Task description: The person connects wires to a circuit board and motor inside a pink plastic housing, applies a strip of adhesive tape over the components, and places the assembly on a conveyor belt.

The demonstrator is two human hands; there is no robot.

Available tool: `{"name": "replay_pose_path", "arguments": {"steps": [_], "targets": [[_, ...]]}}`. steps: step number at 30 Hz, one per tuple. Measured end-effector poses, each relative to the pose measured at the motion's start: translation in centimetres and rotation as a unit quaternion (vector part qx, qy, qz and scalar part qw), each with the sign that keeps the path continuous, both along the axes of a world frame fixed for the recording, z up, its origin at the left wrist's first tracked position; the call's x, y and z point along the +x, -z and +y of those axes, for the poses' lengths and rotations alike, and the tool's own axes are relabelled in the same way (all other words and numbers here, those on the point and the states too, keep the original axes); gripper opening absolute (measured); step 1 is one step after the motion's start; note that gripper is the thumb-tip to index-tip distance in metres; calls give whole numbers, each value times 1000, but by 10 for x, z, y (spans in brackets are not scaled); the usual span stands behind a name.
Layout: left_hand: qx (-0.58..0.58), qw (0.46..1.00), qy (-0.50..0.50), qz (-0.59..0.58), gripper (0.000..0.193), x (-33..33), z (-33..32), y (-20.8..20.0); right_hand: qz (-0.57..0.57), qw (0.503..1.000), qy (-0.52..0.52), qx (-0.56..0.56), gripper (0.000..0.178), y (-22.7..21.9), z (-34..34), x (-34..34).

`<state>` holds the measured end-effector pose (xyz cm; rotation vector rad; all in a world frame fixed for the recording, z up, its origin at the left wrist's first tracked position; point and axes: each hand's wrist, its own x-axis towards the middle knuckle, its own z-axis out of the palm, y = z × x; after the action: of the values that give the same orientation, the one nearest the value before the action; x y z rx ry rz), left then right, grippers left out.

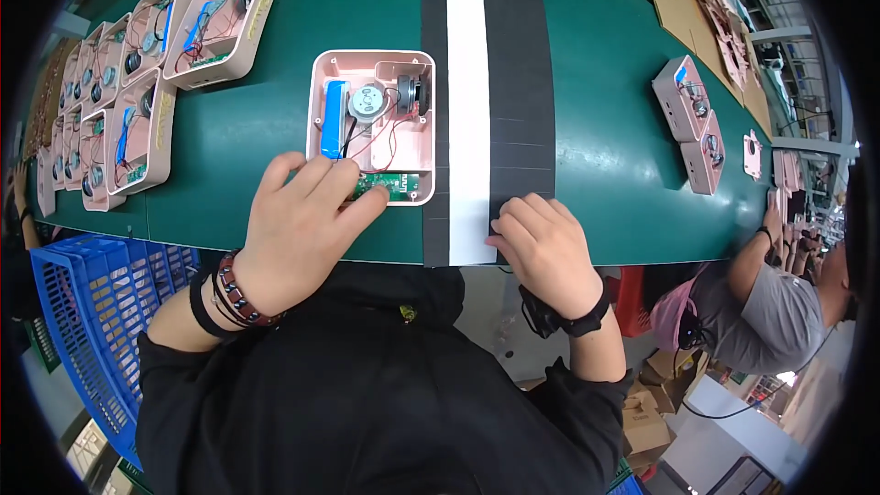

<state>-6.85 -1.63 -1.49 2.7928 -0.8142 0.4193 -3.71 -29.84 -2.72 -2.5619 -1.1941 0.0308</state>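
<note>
A pink plastic housing (370,57) lies open side up on the table in front of me. Inside are a blue battery pack (334,119), a round silver motor-like part (367,103), a black speaker-like part (414,94), thin red and black wires, and a green circuit board (400,185) along the near wall. My left hand (307,225) reaches over the near left corner, its bent fingers inside and its thumb on the circuit board. My right hand (543,247) rests closed at the table's near edge, on the black strip; whatever its fingers hold is hidden.
Similar filled housings (225,27) crowd the left side of the green table (605,128). A white strip (469,82) runs between black bands. Two small pink housings (680,101) and cardboard (683,9) lie right. A blue crate (101,312) stands lower left; a co-worker (761,312) sits right.
</note>
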Motion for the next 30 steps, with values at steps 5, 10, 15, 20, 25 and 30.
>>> {"name": "replay_pose_path", "arguments": {"steps": [5, 10, 15, 20, 25, 30], "targets": [[-26, 999, 8, 31, 17, 2, 6, 0, -37, 996, -68, -36, 20, 0, -2, 1], [-109, 989, 39, 95, 19, 11, 14, -9, 87, 987, 97, 90, 22, -13, -9, 19], [-181, 983, 4, 40, 22, 9, 10, -34, -174, 962, 137, 158, 22, -51, 32, 5], [-325, 918, 104, 203, 24, 4, 3, -30, -161, 961, -53, 220, 20, -46, 90, -12], [-292, 928, 113, 203, 24, 2, 17, -22, -129, 967, -96, 196, 25, -48, 99, -5], [-278, 932, 140, 188, 24, 8, 15, -21, 2, 971, -16, 238, 28, -51, 91, 3]]}}
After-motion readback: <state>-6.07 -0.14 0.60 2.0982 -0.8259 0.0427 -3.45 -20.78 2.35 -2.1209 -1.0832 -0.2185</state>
